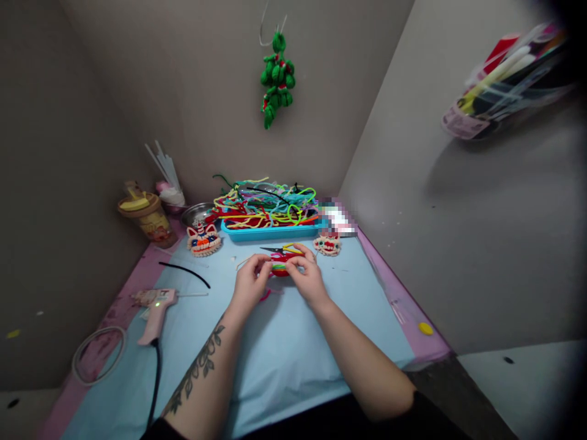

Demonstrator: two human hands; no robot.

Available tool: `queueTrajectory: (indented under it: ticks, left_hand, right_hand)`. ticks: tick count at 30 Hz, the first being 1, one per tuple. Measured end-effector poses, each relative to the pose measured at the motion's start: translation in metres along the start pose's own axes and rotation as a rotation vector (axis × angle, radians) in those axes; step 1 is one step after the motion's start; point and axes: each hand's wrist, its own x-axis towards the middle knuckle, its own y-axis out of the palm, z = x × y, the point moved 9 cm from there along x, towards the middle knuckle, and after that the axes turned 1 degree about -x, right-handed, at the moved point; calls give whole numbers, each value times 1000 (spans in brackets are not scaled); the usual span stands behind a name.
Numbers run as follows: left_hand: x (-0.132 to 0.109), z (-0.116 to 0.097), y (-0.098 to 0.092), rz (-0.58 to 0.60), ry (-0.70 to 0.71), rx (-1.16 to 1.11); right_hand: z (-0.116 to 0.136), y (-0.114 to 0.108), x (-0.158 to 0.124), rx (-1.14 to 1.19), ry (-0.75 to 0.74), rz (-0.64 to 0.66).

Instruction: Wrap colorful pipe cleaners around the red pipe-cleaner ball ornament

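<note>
Over the middle of the table, my left hand and my right hand pinch the two ends of a small red pipe-cleaner piece with a green strip and some pink on it. Fingers cover part of it, so its full shape is hidden. Just behind lie scissors with yellow handles, their dark blades pointing left. Pink pipe-cleaner scraps rest on the cloth below my left hand. A finished-looking animal face sits to the left, and a similar face to the right.
A blue tray heaped with coloured pipe cleaners stands at the back. On the left are a pink glue gun with a lit green light, a black stem, a metal bowl and a brown tub. A yellow cap lies right.
</note>
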Motion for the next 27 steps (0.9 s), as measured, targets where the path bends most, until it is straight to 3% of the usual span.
queueTrajectory:
  ticks: [8, 14, 17, 20, 23, 27]
  left_hand:
    - [5, 4, -17, -43, 129, 268]
    - [5, 14, -10, 35, 80, 507]
    - [6, 20, -6, 108, -9, 325]
    - [5, 26, -3, 162, -178, -94]
    - [6, 20, -14, 37, -210, -349]
    - [2, 4, -28, -138, -101, -312]
  right_hand:
    - [-7, -17, 6, 46, 42, -86]
    - [-11, -24, 8, 64, 50, -109]
    - [-14, -28, 11, 68, 63, -124]
    - [-18, -28, 12, 85, 100, -129]
    - [-16, -23, 10, 85, 102, -109]
    - [-7, -15, 6, 51, 41, -78]
